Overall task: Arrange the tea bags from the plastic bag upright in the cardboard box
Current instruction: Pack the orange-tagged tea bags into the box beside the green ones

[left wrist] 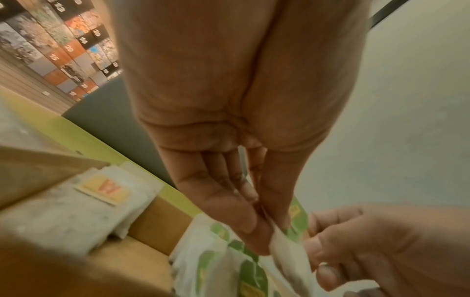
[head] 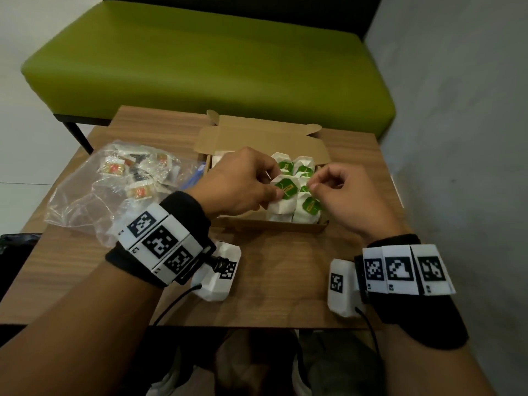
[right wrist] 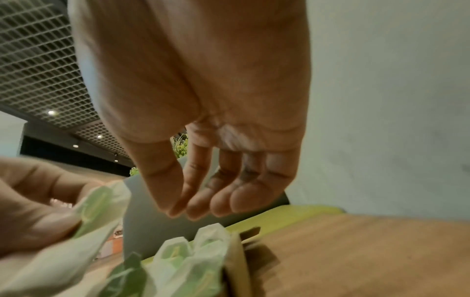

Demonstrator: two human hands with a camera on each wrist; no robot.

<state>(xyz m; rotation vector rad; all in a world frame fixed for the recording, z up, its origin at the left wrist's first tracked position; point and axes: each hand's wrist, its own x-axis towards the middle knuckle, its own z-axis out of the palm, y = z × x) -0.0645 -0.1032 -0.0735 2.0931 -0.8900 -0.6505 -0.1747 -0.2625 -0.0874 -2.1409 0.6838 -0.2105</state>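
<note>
The open cardboard box (head: 271, 225) sits mid-table. Several white tea bags with green tags (head: 307, 207) stand upright in its right part, also seen in the right wrist view (right wrist: 190, 257). Bags with red-yellow tags (left wrist: 101, 188) fill its left part. My left hand (head: 274, 181) pinches one green-tagged tea bag (head: 285, 188) between thumb and fingers (left wrist: 254, 231), held just above the standing row. My right hand (head: 313, 185) hovers close on its right, its fingers (right wrist: 183, 211) loosely curled with nothing between them. The clear plastic bag (head: 114, 190) lies to the left with several red-gold tea bags inside.
The small wooden table (head: 271, 281) has bare room in front of the box. The box's lid flap (head: 257, 138) stands up at the back. Behind is a green bench (head: 200, 67), and a grey wall (head: 457, 138) runs along the right. A blue item (head: 194, 178) lies between bag and box.
</note>
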